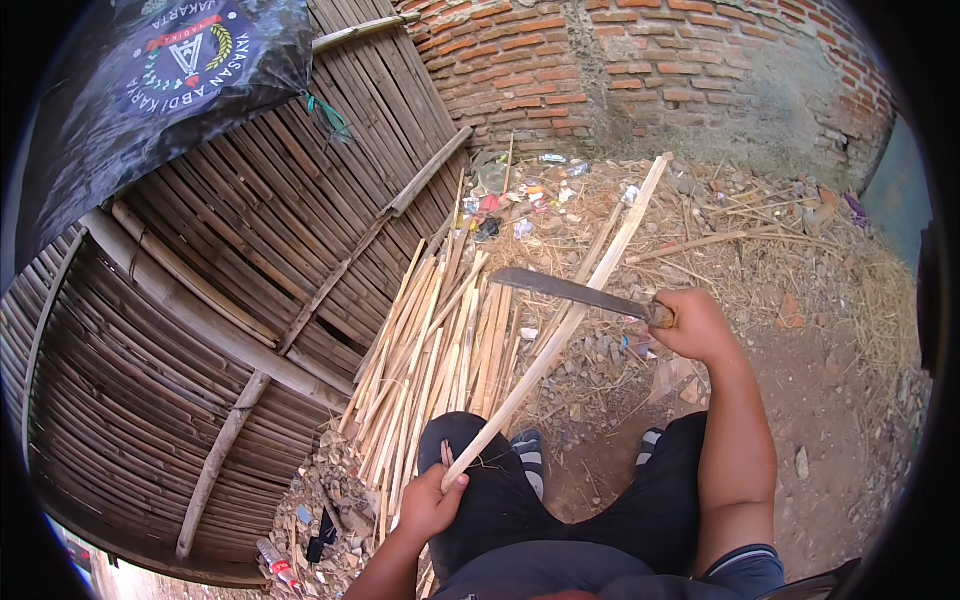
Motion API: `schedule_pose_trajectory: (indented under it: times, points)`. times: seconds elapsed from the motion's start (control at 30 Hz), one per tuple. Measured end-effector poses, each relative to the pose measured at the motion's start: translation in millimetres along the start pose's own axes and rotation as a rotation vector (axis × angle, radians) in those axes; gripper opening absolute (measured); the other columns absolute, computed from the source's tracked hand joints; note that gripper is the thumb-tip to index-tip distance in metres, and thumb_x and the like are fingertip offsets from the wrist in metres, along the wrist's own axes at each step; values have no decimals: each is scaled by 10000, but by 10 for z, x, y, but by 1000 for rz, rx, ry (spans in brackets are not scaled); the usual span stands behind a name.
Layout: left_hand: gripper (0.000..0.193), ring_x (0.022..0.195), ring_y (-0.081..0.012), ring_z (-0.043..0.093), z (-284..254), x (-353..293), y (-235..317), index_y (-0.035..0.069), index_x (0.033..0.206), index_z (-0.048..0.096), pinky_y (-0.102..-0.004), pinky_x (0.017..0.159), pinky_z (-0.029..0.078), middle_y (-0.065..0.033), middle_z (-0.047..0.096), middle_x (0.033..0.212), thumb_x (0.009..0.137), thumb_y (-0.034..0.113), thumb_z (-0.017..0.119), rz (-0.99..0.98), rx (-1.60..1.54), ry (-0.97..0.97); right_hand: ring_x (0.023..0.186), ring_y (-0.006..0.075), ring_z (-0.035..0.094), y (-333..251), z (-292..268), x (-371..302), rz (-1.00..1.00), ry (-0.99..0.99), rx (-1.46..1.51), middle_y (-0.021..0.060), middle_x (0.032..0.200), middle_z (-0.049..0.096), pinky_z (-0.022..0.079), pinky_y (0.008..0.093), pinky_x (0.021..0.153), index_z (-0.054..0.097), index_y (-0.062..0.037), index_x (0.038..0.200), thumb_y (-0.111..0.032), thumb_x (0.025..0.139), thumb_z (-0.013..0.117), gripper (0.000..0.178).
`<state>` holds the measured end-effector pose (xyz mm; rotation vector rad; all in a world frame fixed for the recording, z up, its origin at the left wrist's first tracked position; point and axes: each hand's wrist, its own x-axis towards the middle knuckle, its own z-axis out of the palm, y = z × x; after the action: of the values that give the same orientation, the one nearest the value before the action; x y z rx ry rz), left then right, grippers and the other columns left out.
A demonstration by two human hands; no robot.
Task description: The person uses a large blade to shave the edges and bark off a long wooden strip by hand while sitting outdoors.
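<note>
My left hand (434,502) is closed around the near end of a long pale bamboo strip (545,358), just over my left knee. The strip slants up and away to the right, its far end in the air over the littered ground. In my right hand (694,324) is the wooden handle of a machete (575,291), gripped with wrapped fingers. Its dark blade points left and crosses the strip around mid-length. Whether blade and strip touch, I cannot tell.
Many split bamboo strips (430,340) lie piled left of my legs. Beyond them stands a bamboo slat wall (240,270) with a dark printed banner (150,110) hanging on it. A brick wall (680,70) closes the back. Rubbish, straw and stones cover the ground (800,400).
</note>
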<state>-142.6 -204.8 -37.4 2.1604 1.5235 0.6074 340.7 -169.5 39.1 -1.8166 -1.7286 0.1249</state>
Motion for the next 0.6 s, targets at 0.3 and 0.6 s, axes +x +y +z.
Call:
schedule_pose_trajectory:
  times: [0.3, 0.6]
  points:
    - [421, 664, -409, 687, -21, -198, -77, 41, 928, 651, -470, 612, 517, -188, 649, 684, 1037, 447, 663, -16, -34, -70, 744, 405, 694, -423, 147, -100, -278, -186, 4, 161, 755, 700, 541, 483, 677, 715, -110, 846, -220, 737, 803, 178]
    - [402, 578, -293, 626, 4, -57, -71, 31, 907, 643, -411, 570, 478, -145, 608, 642, 1046, 407, 678, -25, -162, -101, 786, 410, 706, -194, 101, -46, -100, -97, -32, 175, 790, 713, 546, 499, 700, 733, -112, 918, -248, 755, 814, 227]
